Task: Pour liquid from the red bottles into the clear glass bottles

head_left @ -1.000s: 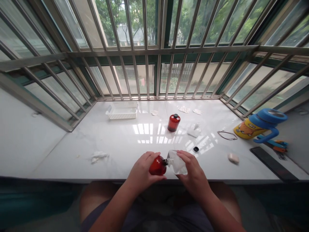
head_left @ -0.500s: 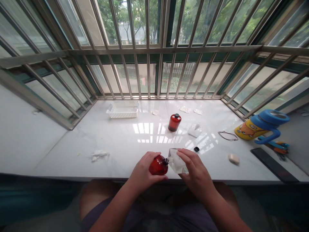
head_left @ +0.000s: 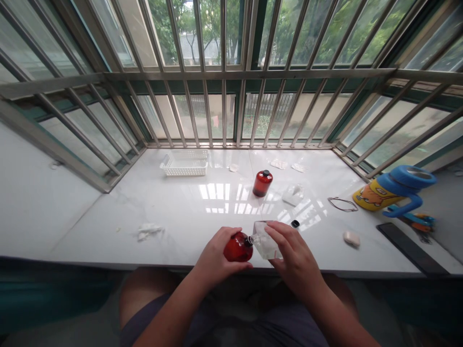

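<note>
My left hand (head_left: 217,250) is wrapped round a red glass bottle (head_left: 237,248) near the counter's front edge. In my right hand (head_left: 294,246) is a clear glass bottle (head_left: 263,243), tipped on its side with its neck pointing left. The two necks meet between my hands, mouth to mouth. A little clear liquid seems to lie in the clear bottle. Just beyond my right fingers lies a small black cap (head_left: 295,224). Farther back, a second red bottle (head_left: 262,183) with a black top stands upright.
A white plastic basket (head_left: 186,166) stands at the back left. Crumpled tissue (head_left: 150,231) lies at left, clear plastic wrap (head_left: 293,195) behind the cap. At right are a cord loop (head_left: 342,204), an earbud case (head_left: 351,239), a phone (head_left: 410,248) and a blue-yellow flask (head_left: 390,190). Window bars enclose the back.
Both hands keep the two bottles in nearly the same position. The whole view has shifted very slightly.
</note>
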`<state>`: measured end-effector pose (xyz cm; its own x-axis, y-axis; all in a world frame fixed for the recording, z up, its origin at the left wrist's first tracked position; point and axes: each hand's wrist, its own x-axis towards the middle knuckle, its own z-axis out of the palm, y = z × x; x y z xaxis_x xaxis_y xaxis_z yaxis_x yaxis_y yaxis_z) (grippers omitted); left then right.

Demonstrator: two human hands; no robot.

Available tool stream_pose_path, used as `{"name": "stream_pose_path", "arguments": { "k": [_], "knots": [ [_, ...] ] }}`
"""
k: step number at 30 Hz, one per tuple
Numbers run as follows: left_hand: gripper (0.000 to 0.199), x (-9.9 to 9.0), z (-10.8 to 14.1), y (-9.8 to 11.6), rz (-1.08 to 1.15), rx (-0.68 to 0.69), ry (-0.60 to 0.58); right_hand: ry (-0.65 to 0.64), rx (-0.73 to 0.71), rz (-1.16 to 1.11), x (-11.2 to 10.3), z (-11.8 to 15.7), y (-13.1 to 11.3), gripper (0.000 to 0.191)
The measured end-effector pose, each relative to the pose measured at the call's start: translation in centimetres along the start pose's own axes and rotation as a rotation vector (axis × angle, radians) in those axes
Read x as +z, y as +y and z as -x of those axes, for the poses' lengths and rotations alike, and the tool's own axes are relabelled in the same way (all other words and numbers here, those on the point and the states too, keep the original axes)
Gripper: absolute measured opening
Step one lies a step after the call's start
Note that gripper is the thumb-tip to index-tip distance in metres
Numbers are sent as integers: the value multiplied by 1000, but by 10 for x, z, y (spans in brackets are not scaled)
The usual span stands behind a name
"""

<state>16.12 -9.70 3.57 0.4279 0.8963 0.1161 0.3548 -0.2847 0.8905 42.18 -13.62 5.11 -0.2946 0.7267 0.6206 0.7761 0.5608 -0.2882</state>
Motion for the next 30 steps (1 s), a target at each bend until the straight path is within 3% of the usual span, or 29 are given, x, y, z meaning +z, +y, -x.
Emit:
{"name": "stream_pose_path", "arguments": {
  "k": [13, 30],
  "knots": [
    [86, 1, 0, -4, 11, 7, 7, 2, -19, 25, -3, -6, -1, 60],
    [86, 1, 0, -1, 29, -7, 17, -8, -30, 44, -2, -5, -1, 63]
  ]
}}
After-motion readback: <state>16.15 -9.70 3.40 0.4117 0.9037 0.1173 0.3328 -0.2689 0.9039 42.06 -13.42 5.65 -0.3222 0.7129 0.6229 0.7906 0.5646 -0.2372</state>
